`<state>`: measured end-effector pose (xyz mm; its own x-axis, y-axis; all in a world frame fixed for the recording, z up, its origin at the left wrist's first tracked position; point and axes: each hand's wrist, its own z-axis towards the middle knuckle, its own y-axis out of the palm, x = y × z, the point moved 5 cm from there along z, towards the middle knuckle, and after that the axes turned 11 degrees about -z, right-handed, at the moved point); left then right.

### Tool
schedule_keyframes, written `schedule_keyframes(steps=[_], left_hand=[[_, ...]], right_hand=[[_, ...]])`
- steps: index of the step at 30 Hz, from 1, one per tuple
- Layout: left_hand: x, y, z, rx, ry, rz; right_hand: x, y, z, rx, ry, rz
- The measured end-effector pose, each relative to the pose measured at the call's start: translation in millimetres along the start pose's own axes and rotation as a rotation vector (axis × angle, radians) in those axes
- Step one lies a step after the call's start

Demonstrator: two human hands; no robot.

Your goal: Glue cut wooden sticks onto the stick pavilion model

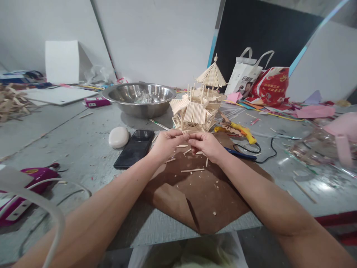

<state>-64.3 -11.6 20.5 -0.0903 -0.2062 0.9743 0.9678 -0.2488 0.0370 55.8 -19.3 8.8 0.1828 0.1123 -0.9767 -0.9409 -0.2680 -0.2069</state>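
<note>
My left hand (170,143) and my right hand (205,145) meet fingertip to fingertip, just in front of a pavilion model (195,111) built of thin wooden sticks. Both are closed in a pinch; whatever lies between the fingers is too small or hidden to make out. I cannot tell whether the fingertips touch the model's base. Beneath the hands spreads a brown sheet (206,203), with short wooden sticks (192,170) and crumbs scattered over it. The model has a pointed upper roof (213,76) and a slatted lower roof.
Left of the hands lie a black phone (134,149) and a white rounded case (118,137). Behind stands a steel basin (139,108). A yellow-handled corded tool (242,132) lies to the right, near a clear pink-lidded jug (320,141). Purple power strip (36,182) and cables occupy the left.
</note>
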Motion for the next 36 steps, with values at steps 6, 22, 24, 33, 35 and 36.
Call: schedule_keyframes(steps=[6, 22, 24, 33, 35, 36], left_hand=[[0, -19.5, 6, 0.117, -0.101, -0.032], [-31, -24.2, 11, -0.095, -0.292, 0.338], [-34, -24.4, 11, -0.094, -0.306, 0.35], [-31, -19.4, 7, -0.01, -0.374, 0.034], [-29, -14.3, 5, -0.018, -0.383, -0.081], [-28, -11.4, 4, -0.027, -0.39, -0.126]], right_hand=[[4, -39, 8, 0.151, -0.046, -0.426], [13, 19, 48, -0.157, -0.128, -1.275], [13, 17, 49, -0.137, -0.104, -1.223], [16, -5, 29, 0.001, 0.05, -0.68], [19, -2, 22, -0.002, 0.089, -0.535], [19, -1, 19, -0.004, 0.1, -0.475]])
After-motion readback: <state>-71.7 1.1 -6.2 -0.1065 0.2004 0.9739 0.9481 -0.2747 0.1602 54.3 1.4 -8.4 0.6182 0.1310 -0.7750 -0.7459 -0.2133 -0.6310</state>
